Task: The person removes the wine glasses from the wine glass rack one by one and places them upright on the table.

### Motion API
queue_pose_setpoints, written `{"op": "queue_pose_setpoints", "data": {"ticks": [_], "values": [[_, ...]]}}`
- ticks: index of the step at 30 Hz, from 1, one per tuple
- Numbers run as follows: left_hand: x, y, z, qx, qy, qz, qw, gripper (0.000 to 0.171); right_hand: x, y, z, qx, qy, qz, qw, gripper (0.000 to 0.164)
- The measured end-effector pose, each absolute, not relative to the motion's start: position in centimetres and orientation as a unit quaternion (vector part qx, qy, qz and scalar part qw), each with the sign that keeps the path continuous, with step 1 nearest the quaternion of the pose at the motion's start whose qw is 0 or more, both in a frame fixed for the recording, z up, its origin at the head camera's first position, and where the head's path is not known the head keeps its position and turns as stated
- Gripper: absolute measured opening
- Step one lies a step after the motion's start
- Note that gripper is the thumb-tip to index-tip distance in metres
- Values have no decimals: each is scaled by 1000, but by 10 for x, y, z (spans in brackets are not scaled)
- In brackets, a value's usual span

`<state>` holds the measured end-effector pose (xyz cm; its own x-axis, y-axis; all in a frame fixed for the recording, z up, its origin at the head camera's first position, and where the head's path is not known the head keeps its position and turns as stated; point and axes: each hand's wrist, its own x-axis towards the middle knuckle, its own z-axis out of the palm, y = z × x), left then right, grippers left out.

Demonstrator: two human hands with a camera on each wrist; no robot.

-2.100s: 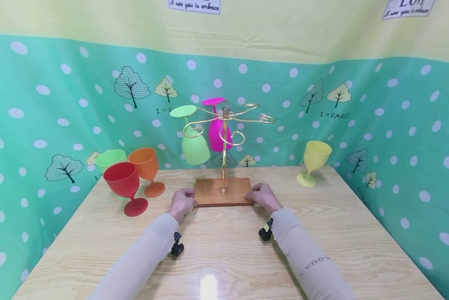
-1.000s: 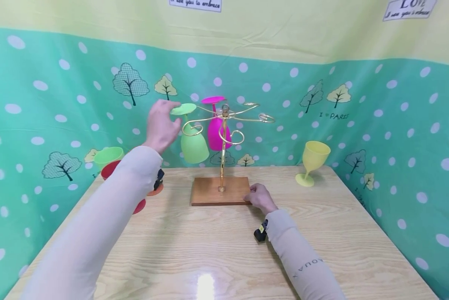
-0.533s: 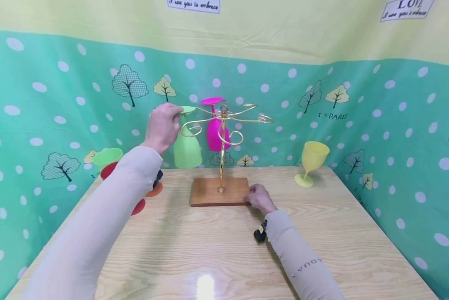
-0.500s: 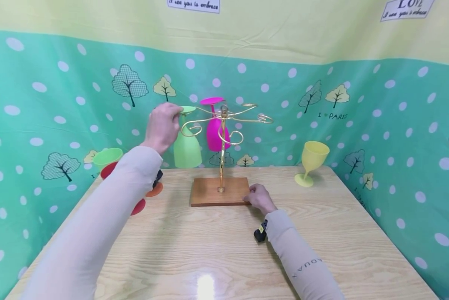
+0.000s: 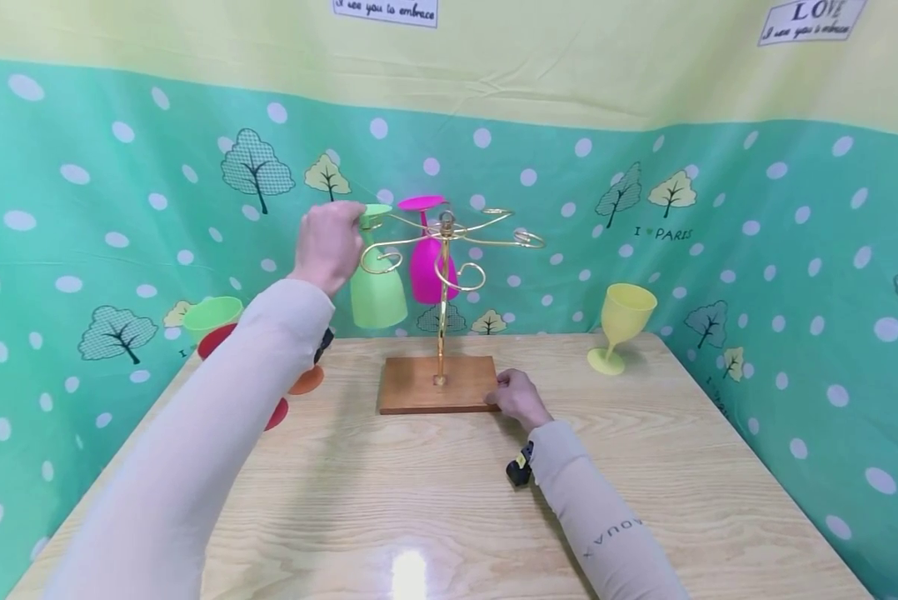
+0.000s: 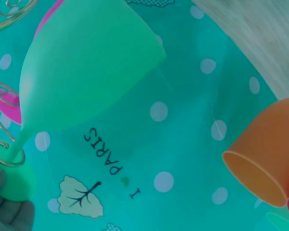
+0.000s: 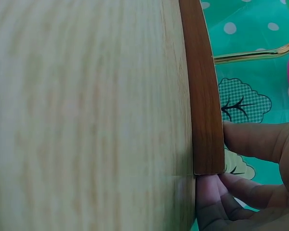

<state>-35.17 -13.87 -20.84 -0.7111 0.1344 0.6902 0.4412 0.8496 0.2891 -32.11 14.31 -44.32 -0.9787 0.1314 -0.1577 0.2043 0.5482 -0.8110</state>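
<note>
My left hand [image 5: 327, 247] pinches the foot of a light green goblet [image 5: 379, 296], which hangs upside down at the left of a gold wire rack [image 5: 442, 321]. In the left wrist view, a wire loop [image 6: 20, 161] curls about the goblet's stem, and fingers [image 6: 23, 214] lie at its round foot. A magenta goblet [image 5: 425, 267] hangs inverted just behind. My right hand [image 5: 522, 397] grips the right end of the rack's brown wooden base [image 5: 411, 387]. In the right wrist view, the thumb [image 7: 250, 139] lies on the base's top face and the fingers at its end.
A yellow goblet [image 5: 627, 312] stands upright at the back right of the table [image 5: 509, 508]. At the left, a green goblet [image 5: 212, 312], a red goblet [image 5: 215, 340] and an orange goblet [image 5: 308, 381] stand partly hidden behind my left forearm. A patterned curtain [image 5: 554, 158] encloses the back and sides.
My left hand left the base's left end, rose to the inverted green goblet and took its foot. The goblet shifted slightly and now hangs straighter. My right hand stayed on the base.
</note>
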Motion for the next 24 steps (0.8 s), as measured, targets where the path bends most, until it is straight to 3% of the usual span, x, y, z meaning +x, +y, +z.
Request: {"op": "queue_pose_setpoints", "data": {"ticks": [14, 24], "values": [[-353, -135, -205, -120, -914, -283, 266, 38, -321, 141, -443, 91, 881, -464, 37, 53], [-351, -139, -207, -190, -902, -265, 283, 33, -322, 144, -446, 87, 881, -464, 33, 52]]}}
